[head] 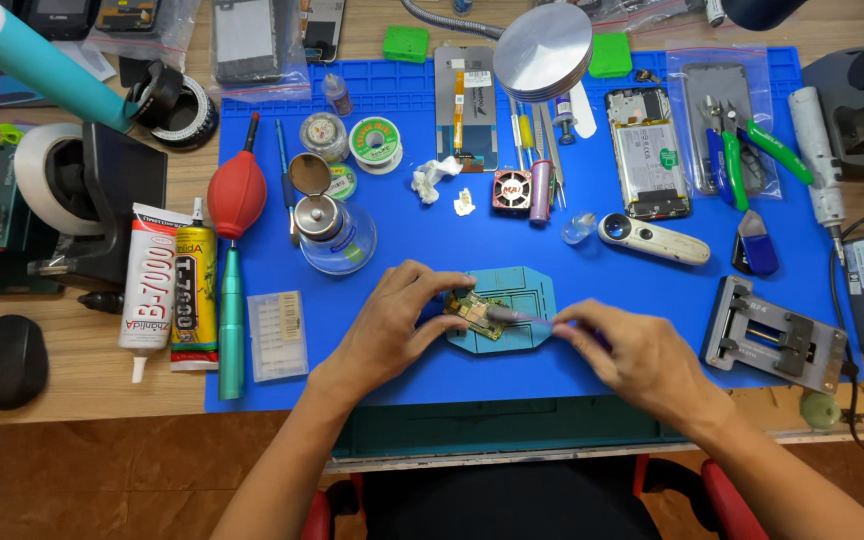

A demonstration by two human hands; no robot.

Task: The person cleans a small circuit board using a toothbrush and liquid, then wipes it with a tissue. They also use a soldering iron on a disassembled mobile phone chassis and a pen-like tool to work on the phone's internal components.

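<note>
Far left, two glue tubes [170,300] are lying side by side at the edge of the blue mat [652,290], caps toward the worker, parked beside the mat's working middle. Next to them the red air bulb [237,197] and a teal pen-shaped tool [231,325] are resting in a line, and a small glass bottle [335,235] is standing upright with its lid flipped open, seemingly ready for dipping.

Now to the action: the left hand [392,325] is reaching in, its fingertips [449,292] curled nearly closed and pinching the edge of the small circuit board [476,312], apparently pinning it flat. The board is sitting on the teal holder plate [512,312] at the mat's front centre, directly under the worker's eyes.

From the other side, the right hand [642,365] is gripping a slim purple-handled tool [527,317] like a pencil, fingers wrapped tight, and the tip is resting on the board's right edge. The low angle looks suited to fine control.

Further right, a white magnifier [652,238] is lying close by, an opened phone [647,152] is waiting face down above it, and a grey metal clamp [777,335] is sitting near the mat's right corner.
</note>
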